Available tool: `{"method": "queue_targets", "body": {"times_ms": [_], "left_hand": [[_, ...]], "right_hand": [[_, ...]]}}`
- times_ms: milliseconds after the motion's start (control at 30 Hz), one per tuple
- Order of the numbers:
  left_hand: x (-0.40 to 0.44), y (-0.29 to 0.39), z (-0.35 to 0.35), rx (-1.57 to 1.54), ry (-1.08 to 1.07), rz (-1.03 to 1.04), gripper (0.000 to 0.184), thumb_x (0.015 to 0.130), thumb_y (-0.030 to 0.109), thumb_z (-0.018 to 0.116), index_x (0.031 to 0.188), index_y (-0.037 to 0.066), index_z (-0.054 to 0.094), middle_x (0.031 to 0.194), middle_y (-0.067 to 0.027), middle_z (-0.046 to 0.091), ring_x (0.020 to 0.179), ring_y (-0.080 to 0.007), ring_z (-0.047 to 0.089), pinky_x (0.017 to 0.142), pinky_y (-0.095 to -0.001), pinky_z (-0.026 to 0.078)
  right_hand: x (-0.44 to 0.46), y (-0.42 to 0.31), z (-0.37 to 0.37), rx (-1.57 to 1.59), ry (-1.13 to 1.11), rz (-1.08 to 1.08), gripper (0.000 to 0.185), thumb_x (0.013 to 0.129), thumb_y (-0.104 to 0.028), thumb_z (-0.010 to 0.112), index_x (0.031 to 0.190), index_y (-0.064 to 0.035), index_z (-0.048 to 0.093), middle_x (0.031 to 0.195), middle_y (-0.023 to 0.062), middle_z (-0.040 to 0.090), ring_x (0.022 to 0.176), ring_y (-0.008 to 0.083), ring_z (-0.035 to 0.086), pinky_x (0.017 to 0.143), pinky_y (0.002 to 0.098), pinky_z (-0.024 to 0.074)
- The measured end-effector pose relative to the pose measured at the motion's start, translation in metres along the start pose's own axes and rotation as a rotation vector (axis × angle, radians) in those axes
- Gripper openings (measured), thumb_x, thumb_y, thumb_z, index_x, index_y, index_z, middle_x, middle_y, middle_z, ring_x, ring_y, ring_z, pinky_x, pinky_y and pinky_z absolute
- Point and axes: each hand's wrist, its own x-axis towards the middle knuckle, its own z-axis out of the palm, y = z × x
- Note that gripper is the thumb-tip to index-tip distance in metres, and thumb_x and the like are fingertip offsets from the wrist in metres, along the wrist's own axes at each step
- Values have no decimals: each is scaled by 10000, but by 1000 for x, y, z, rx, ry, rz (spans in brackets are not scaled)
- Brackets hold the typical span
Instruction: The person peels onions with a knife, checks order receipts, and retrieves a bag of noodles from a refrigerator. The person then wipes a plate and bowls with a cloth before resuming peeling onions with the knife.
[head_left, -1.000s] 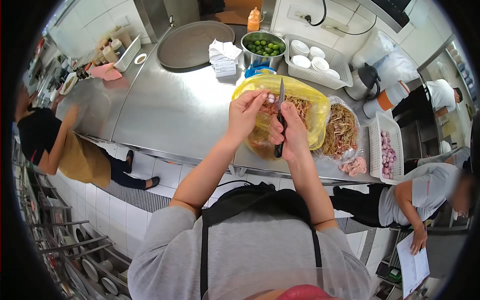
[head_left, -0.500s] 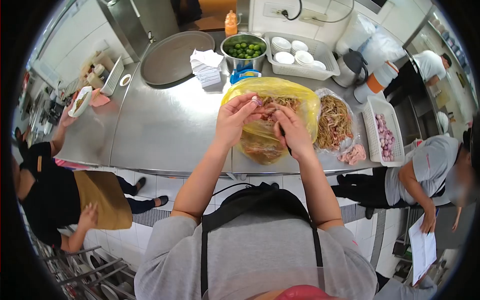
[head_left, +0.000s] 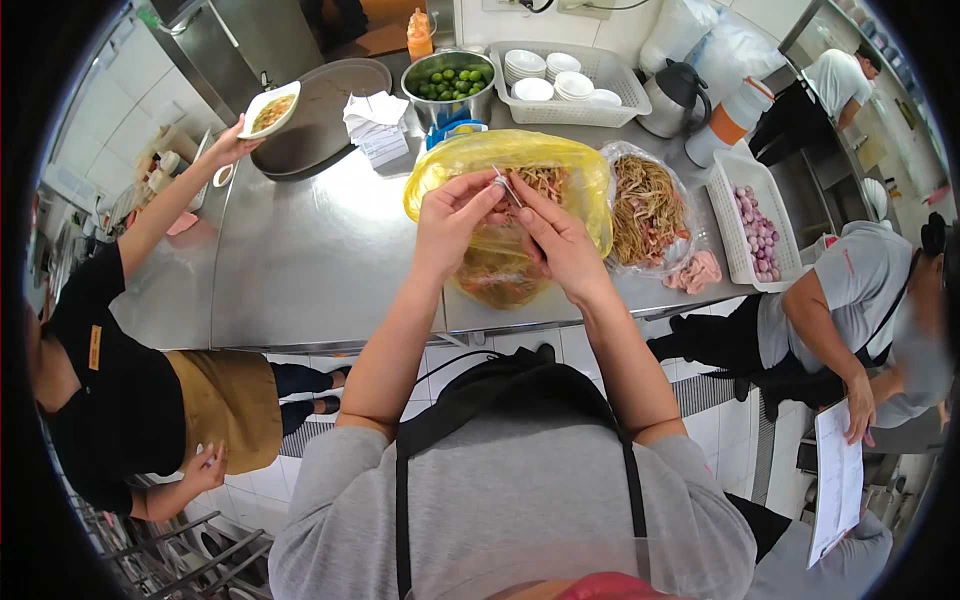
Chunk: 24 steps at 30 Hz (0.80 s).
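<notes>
Steel counter (head_left: 290, 270) above white floor tiles (head_left: 705, 432), left grip (head_left: 448, 225) pinching a small onion (head_left: 500, 181), right grip (head_left: 562, 245) holding a knife (head_left: 513, 193)

bright light leaves glare on the steel counter (head_left: 300, 250), and fisheye distortion curves the black-rimmed edges.

Your right hand (head_left: 565, 245) has turned the knife (head_left: 511, 192) from blade-up to a slant toward the shallot (head_left: 499, 182); your left hand (head_left: 450, 220) and right now meet at the fingertips; left of you, a co-worker's raised hand (head_left: 232, 145) has brought a white food dish (head_left: 271, 112) across to the round tray (head_left: 335, 120).
</notes>
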Motion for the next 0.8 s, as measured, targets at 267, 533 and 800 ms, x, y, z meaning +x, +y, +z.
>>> {"method": "queue_targets", "body": {"times_ms": [267, 533, 800], "left_hand": [[-3, 6, 10, 121, -31, 8, 252, 825, 93, 537, 1042, -34, 544, 915, -72, 605, 774, -111, 589, 642, -215, 497], [0, -1, 0, -291, -145, -120, 282, 863, 123, 461, 1094, -34, 501, 926, -77, 585, 772, -141, 593, 639, -215, 502], [3, -2, 0, -353, -8, -114, 274, 827, 82, 509, 1084, -13, 501, 931, -86, 582, 823, -165, 593, 700, -240, 501]], "right_hand": [[-4, -2, -3, 204, 57, 115, 365, 881, -202, 452, 1239, -131, 429, 570, -31, 421, 447, 41, 344, 376, 175, 284], [-3, 5, -10, 307, 65, 161, 389, 894, -223, 422, 1271, -138, 377, 518, -25, 369, 391, 38, 303, 349, 170, 262], [-1, 2, -7, 146, 69, 31, 406, 904, -223, 394, 1297, -145, 331, 517, -29, 369, 391, 35, 303, 349, 165, 266]]}}
